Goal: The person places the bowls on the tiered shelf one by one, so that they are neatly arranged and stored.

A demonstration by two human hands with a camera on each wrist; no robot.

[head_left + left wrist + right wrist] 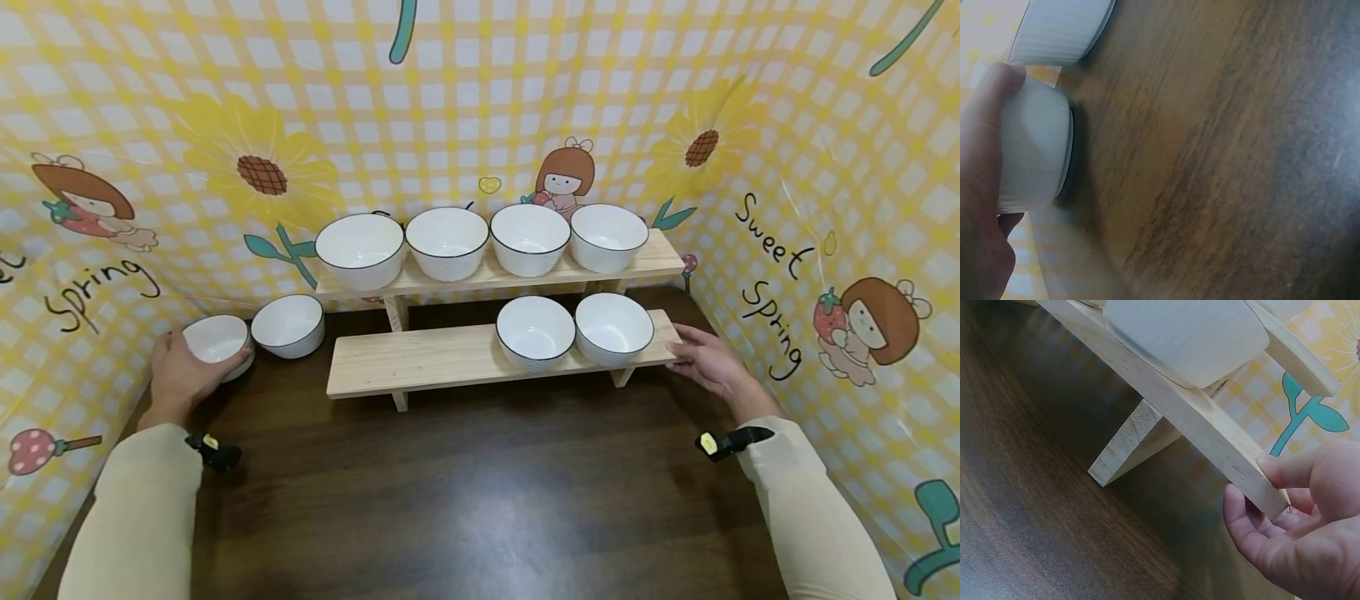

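Note:
At the far left of the dark table, my left hand grips a white bowl with a thin dark rim. Its thumb lies along the near side of the bowl in the left wrist view, while the far fingers are mostly hidden. Just right of it stands a second white bowl. My right hand pinches the right end of the lower shelf board, thumb on top and fingers underneath. Two white bowls, a left one and a right one, sit on that board's right half.
Behind and higher, the upper wooden shelf bears several white bowls in a row. A short wooden leg props the lower board near its right end. Yellow checked cloth hangs around the back and sides of the table.

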